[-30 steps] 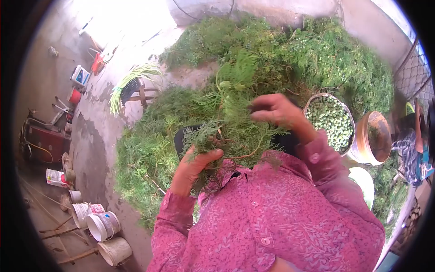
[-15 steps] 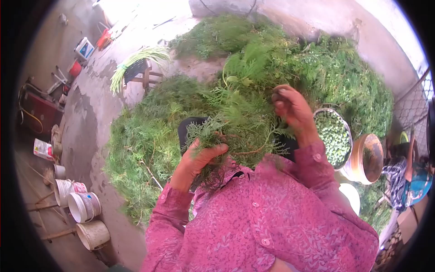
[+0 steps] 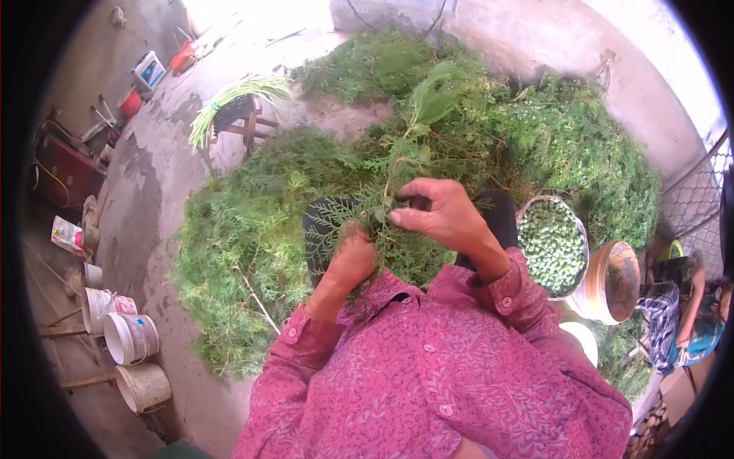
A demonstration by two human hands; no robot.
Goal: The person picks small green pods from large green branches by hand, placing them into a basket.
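Observation:
My left hand (image 3: pixel 352 258) is wrapped round a leafy evergreen branch (image 3: pixel 394 157), with flat, scale-like sprays spreading above and around the fist. My right hand (image 3: pixel 443 214) is right beside the branch's stem, thumb and fingers curled toward each other in a pinch. Whatever lies between those fingertips is hidden or too small to name. More green sprays (image 3: pixel 420 256) rest on my lap between the dark-clothed knees. To the right stands a round container (image 3: pixel 522 229) filled with small green pieces that look like cones.
Heaps of cut evergreen branches (image 3: pixel 237 237) surround me. A wide bucket (image 3: pixel 596 294) is beside the round container. A small stool (image 3: pixel 251 130) bears a bundle of long green stems (image 3: pixel 229 99). White buckets (image 3: pixel 126 336) line the left. Another person's arm (image 3: pixel 694 306) shows far right.
My right hand has moved left and down to the branch's stem. My left hand has turned and closed into a fist round the branch, and the view has shifted slightly.

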